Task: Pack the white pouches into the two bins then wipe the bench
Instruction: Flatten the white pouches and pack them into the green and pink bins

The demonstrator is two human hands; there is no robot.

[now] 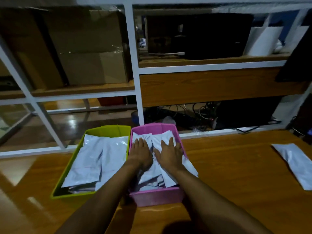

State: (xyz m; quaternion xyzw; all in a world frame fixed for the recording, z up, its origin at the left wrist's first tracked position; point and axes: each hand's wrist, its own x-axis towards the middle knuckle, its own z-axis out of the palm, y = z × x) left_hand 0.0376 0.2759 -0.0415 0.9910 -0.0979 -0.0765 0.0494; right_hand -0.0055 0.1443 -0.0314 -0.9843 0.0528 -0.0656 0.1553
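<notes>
Forearms (104, 191) end in left hand (141, 153) and right hand (170, 154), flat side by side on pouches (150, 179) heaped in the pink bin (157, 197); overhanging ones may slip out.

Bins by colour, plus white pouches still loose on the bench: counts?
Green bin: 1
Pink bin: 1
Loose white pouch on the bench, right side: 1
Total: 3

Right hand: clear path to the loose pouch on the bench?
Probably yes. The right hand lies flat on pouches in the pink bin, holding nothing, and only bare bench separates it from the loose pouch.
</notes>
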